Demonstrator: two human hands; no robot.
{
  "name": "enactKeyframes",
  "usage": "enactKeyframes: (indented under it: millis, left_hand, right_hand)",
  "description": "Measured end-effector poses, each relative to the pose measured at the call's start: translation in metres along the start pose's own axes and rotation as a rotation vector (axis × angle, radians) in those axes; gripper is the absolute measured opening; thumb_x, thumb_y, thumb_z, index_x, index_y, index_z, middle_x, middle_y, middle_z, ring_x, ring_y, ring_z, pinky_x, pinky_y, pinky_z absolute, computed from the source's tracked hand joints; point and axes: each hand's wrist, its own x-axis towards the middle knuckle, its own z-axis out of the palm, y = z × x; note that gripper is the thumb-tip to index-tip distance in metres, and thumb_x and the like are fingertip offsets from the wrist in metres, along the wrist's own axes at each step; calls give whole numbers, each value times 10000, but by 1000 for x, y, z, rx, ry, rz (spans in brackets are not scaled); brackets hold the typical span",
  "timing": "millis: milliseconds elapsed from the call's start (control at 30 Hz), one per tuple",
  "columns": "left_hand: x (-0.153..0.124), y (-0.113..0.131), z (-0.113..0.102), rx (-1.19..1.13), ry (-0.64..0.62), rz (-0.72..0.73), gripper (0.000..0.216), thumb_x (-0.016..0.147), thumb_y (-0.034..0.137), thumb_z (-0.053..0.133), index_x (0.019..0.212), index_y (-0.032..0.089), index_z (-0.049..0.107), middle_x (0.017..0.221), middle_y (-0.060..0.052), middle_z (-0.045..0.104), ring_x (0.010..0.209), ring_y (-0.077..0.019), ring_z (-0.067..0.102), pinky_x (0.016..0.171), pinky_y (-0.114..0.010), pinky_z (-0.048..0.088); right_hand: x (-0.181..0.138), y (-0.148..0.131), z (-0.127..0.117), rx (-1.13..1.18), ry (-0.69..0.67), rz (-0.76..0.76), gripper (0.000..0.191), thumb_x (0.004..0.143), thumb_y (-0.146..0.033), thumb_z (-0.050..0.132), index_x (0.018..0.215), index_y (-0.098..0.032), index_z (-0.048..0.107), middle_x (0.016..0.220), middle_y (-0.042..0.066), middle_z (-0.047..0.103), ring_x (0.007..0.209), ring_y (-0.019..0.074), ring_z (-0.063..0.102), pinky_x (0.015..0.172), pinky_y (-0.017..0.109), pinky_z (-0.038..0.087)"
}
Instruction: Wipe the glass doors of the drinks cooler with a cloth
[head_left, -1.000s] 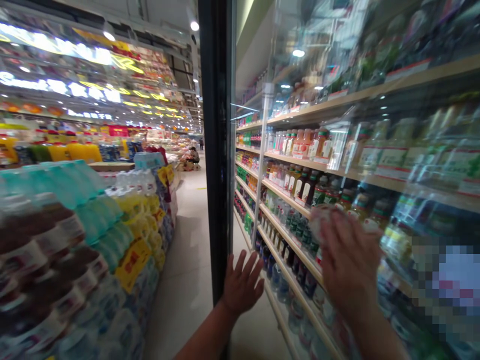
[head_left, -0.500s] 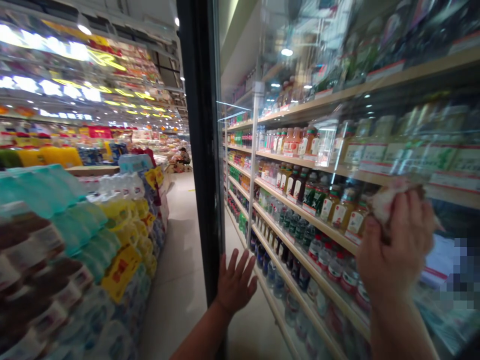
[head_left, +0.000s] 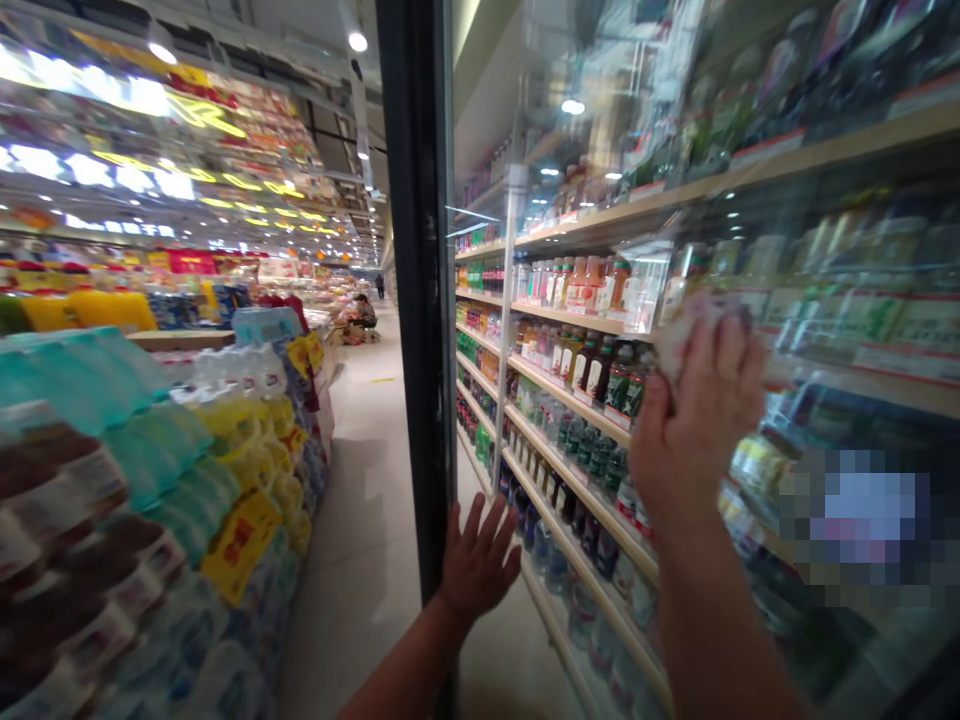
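Note:
My right hand (head_left: 701, 410) presses a pale, crumpled cloth (head_left: 686, 335) against the glass door (head_left: 570, 170). Its fingers are bent over the cloth, covering part of it. Lower down, my left hand (head_left: 480, 560) lies on the glass near the door's black frame (head_left: 420, 300), fingers spread and holding nothing. The door stands ajar, its frame running from top to bottom between the aisle and the shelves. Through the glass show rows of bottled drinks (head_left: 592, 365), blurred towards the right.
Shrink-wrapped drink packs (head_left: 150, 430) are stacked high on the left, with a yellow sign (head_left: 240, 545) on them. A pale floor aisle (head_left: 360, 470) runs between stack and door. Far down it a person (head_left: 365, 312) is low near the floor. Wooden shelf edges (head_left: 592, 505) recede behind the glass.
My right hand has slid left and slightly up across the glass with the cloth. My left hand stays in place on the glass, while the view has shifted slightly.

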Motion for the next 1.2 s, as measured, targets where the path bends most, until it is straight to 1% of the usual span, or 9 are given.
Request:
enactKeyframes:
  millis: [100, 167, 333, 533, 733, 933, 1033, 1133, 1200]
  left_hand:
    - [1, -1, 1, -12, 5, 5, 588, 946, 309, 516, 1508, 203, 378, 1441, -111, 555, 1498, -272, 262, 1245, -535, 162]
    - [1, -2, 1, -28, 13, 4, 606, 952, 313, 516, 1523, 200, 348, 1458, -106, 538, 1507, -267, 238, 1248, -526, 145]
    - [0, -3, 3, -41, 22, 18, 625, 949, 302, 524, 1532, 195, 328, 1458, -107, 538, 1506, -270, 243, 1246, -531, 141]
    - [1, -5, 4, -40, 30, 27, 634, 939, 300, 529, 1529, 179, 331, 1474, -124, 517, 1508, -284, 234, 1240, -550, 160]
    - [2, -3, 5, -28, 24, 17, 559, 937, 286, 519, 1478, 180, 422, 1433, -126, 563, 1507, -279, 245, 1242, -545, 153]
    - [0, -2, 3, -58, 66, 42, 491, 927, 277, 532, 1405, 169, 493, 1370, -127, 613, 1507, -290, 244, 1233, -564, 169]
    - [0, -1, 2, -52, 40, 16, 497, 926, 284, 544, 1408, 169, 498, 1361, -122, 622, 1505, -271, 255, 1244, -539, 155]
    - [0, 0, 1, -43, 21, 4, 519, 924, 291, 549, 1428, 182, 487, 1391, -114, 602, 1504, -265, 258, 1247, -533, 149]
    - [0, 1, 0, -46, 26, 3, 530, 921, 285, 553, 1436, 183, 477, 1411, -112, 585, 1504, -265, 258, 1247, -533, 150]
  right_hand:
    - [-2, -30, 12, 39, -208, -252, 656, 968, -217, 426, 1581, -271, 197, 1587, 69, 379, 1504, 276, 264, 1198, 547, 209]
    - [0, -37, 14, 44, -247, -327, 676, 962, -190, 422, 1580, -303, 175, 1574, 37, 407, 1493, 243, 291, 1206, 515, 203]
    - [4, -30, 12, -31, -87, -92, 652, 953, -185, 434, 1572, -225, 235, 1595, 103, 357, 1507, 318, 232, 1159, 573, 251]
    - [-46, -58, 9, 171, -407, -534, 518, 945, -180, 449, 1458, -254, 456, 1522, -14, 484, 1475, 190, 312, 1235, 431, 174]
    - [-24, -56, 12, 31, -215, -234, 564, 934, -123, 424, 1487, -230, 420, 1552, 41, 441, 1508, 238, 252, 1194, 480, 209]
    - [-75, -62, 9, 227, -427, -624, 447, 960, -209, 439, 1395, -237, 538, 1491, -25, 521, 1465, 166, 326, 1238, 387, 134]
    - [-53, -50, 6, 163, -277, -437, 453, 947, -157, 458, 1382, -247, 547, 1421, 6, 593, 1443, 178, 376, 1198, 408, 199]
    - [-25, -46, 7, 17, -142, -224, 534, 951, -163, 467, 1483, -195, 430, 1496, 77, 510, 1479, 247, 321, 1175, 469, 231]
    - [-30, -53, 9, -9, -164, -234, 576, 959, -216, 476, 1521, -159, 362, 1544, 102, 441, 1512, 278, 240, 1195, 508, 199]
